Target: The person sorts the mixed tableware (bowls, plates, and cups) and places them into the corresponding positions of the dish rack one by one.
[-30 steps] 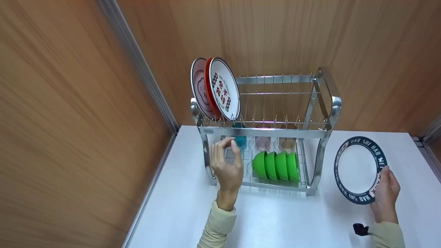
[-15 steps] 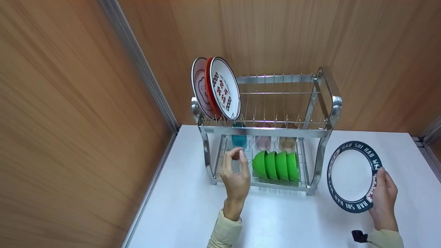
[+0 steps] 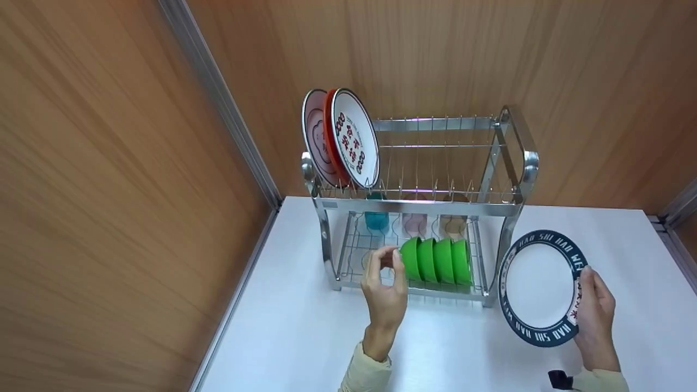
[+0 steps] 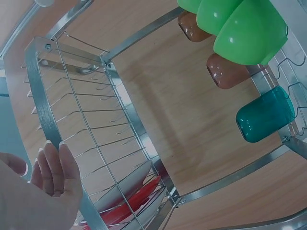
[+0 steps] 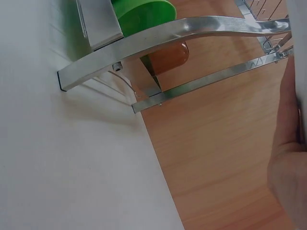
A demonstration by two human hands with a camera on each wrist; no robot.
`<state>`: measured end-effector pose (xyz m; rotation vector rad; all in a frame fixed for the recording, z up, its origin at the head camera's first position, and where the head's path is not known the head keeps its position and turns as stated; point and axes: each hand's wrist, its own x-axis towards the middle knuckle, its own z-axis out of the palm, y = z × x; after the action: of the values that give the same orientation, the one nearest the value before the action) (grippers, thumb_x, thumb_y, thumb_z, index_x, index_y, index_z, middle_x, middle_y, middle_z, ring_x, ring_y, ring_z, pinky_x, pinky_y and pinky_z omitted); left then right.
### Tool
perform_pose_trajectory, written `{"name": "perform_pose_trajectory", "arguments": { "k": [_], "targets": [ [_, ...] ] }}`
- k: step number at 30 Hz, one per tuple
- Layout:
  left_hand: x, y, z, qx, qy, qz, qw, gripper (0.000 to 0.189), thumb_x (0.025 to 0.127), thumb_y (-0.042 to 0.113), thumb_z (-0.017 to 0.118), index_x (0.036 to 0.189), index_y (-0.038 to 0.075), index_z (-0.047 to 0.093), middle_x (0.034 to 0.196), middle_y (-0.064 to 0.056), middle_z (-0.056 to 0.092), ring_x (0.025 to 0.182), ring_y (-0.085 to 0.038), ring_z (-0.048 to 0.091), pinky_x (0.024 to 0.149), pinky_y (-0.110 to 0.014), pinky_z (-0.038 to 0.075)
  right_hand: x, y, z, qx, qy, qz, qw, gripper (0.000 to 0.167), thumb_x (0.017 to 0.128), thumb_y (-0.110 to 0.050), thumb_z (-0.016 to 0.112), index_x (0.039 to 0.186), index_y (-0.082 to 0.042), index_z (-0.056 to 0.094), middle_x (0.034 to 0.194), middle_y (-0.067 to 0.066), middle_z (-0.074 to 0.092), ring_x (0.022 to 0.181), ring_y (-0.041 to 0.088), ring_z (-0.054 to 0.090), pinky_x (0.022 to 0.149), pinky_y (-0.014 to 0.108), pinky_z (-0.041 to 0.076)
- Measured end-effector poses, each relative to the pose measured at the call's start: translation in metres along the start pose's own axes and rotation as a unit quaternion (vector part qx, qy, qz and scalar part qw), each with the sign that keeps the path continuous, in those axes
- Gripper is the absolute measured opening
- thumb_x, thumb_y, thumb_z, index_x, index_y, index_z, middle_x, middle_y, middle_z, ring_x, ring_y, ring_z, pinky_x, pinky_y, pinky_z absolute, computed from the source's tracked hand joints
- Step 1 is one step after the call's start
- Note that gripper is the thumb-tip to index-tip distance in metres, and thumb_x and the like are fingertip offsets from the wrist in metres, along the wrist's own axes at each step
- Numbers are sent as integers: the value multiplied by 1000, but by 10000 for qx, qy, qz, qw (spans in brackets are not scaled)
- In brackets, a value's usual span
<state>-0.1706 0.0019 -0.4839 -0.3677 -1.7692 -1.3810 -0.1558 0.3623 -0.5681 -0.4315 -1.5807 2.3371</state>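
My right hand (image 3: 596,316) holds a round white plate (image 3: 538,288) with a dark blue lettered rim by its right edge, thumb on the front. The plate is raised and tilted beside the right side of a metal two-tier dish rack (image 3: 419,207). In the right wrist view only a pale edge of the plate (image 5: 301,62) shows by the fingers. My left hand (image 3: 385,299) is in front of the rack's lower tier with fingers loosely bent and thumb apart, holding nothing. Several green bowls (image 3: 435,261) stand nested on their sides right of its fingertips.
Upright at the upper tier's left end are a pink plate (image 3: 315,136), a red one (image 3: 330,139) and a white plate with red print (image 3: 356,147). Behind the bowls stand teal (image 3: 377,219), pink (image 3: 415,224) and amber cups (image 3: 453,226). Wooden panels (image 3: 109,190) border the white table (image 3: 261,337).
The left hand has moved right and down, from the lower tier's left side to beside the bowls. The right hand has carried the plate left and nearer, closer to the rack.
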Motion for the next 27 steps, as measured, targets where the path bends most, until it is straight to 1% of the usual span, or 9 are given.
{"name": "perform_pose_trajectory", "arguments": {
  "k": [6, 8, 13, 16, 21, 24, 27],
  "targets": [
    [-11, 0, 4, -56, -139, -55, 9999, 18, 99, -2, 63, 113, 7, 68, 97, -5, 68, 85, -15, 64, 71, -26, 57, -10, 1, 10, -426, -140, -5, 9990, 42, 104, -46, 55, 139, -22, 58, 115, -9, 68, 95, 1, 66, 75, 13, 55],
    [-15, 1, 6, -102, -215, -129, 9996, 17, 99, -2, 63, 113, 6, 68, 98, -6, 68, 86, -15, 65, 71, -26, 58, -13, 2, 13, -535, -172, -4, 9984, 42, 104, -47, 55, 137, -23, 59, 113, -9, 68, 92, 1, 66, 74, 13, 55],
    [-25, 3, 9, -309, -467, -466, 9973, 17, 101, 2, 62, 117, 8, 67, 98, -10, 68, 87, -16, 66, 71, -29, 60, -20, 5, 24, -766, -163, -86, 9969, 38, 104, -45, 55, 129, -18, 63, 101, -5, 66, 81, 3, 63, 65, 14, 54],
    [-30, 5, 12, -504, -634, -686, 9944, 18, 103, 4, 60, 120, 8, 66, 97, -8, 68, 85, -17, 68, 71, -31, 61, -23, 8, 31, -858, -203, -176, 9960, 36, 105, -43, 54, 127, -16, 63, 98, -3, 64, 78, 4, 61, 63, 15, 53],
    [-41, 11, 17, -810, -936, -1064, 9866, 21, 106, 6, 56, 125, 5, 64, 100, -6, 68, 83, -17, 70, 69, -32, 62, -30, 12, 43, -960, -376, -463, 9936, 37, 106, -40, 53, 127, -11, 63, 94, 1, 63, 73, 6, 61, 60, 16, 53],
    [-48, 14, 20, -962, -1123, -1373, 9794, 23, 108, 9, 52, 127, 4, 63, 103, -8, 69, 86, -18, 72, 70, -31, 63, -33, 13, 50, -973, -462, -622, 9922, 38, 107, -38, 51, 124, -6, 62, 92, 3, 61, 71, 6, 59, 58, 16, 52],
    [-55, 17, 22, -1163, -1292, -1728, 9695, 26, 110, 12, 48, 129, 3, 63, 108, -12, 70, 89, -20, 73, 71, -31, 63, -37, 14, 57, -1039, -522, -685, 9908, 37, 108, -37, 51, 120, -4, 62, 90, 3, 60, 70, 7, 57, 56, 16, 51]
  ]
}}
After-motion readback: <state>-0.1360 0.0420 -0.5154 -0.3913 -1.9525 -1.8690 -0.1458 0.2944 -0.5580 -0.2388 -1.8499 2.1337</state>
